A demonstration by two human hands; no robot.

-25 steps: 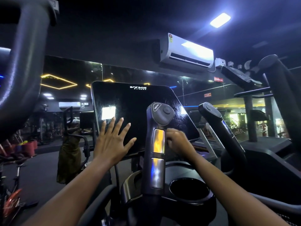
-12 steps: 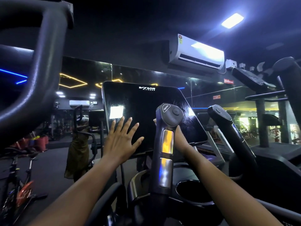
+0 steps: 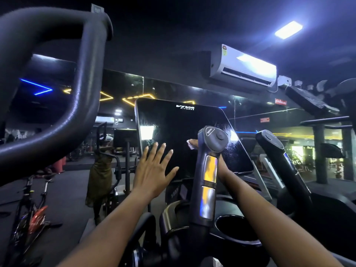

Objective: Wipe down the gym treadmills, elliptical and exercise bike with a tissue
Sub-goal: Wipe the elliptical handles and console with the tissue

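Left hand: fingers straight and spread, flat on the lower left of the screen, holding nothing.
Right hand: mostly hidden behind the handle; its grip I cannot tell.
Tissue: white, at the right fingertips, against the screen.
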